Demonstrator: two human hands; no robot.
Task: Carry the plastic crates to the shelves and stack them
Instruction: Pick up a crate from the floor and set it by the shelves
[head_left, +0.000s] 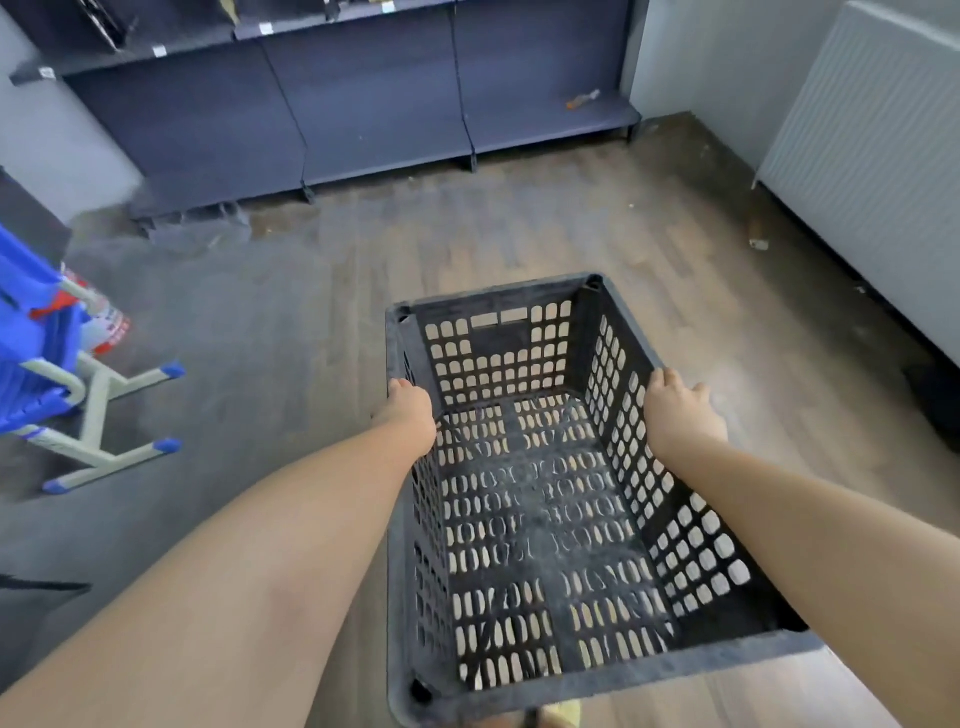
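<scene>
Spreading across the whole lower view: a worn wood-plank floor (519, 234), brown at the right, greying and dusty at the left. Standing along the far wall: dark blue-grey metal shelves (363, 104), bottom tier low to the floor, a small orange-handled tool (583, 98) lying on the right-hand bay, white price tags dotting the upper shelf edge. Running down the right side: a pale ribbed panel (872, 156) angled against the grey wall.

Hanging above the floor in the centre, well short of the shelves: a black perforated plastic crate (545, 519), empty, open top facing up, long axis pointing away from the wearer toward the shelves, near end closest to the camera and slightly right of the far end. Showing through the slotted base: the wood floor. Facing the shelves: the far short wall with its handle cut-out.

Gripping the crate's left long rim about midway to the far end: the left hand (410, 410), fingers curled over the edge and down the outside. Clamping the right long rim opposite: the right hand (680, 405), knuckles up, fingers wrapped over the outer side. Reaching forward from the bottom corners: both bare forearms, wide apart.

Sitting at the left edge: a blue-and-white folding frame (78, 395) with blue-capped feet, beside a red-and-white container (111, 325), only partly visible.
</scene>
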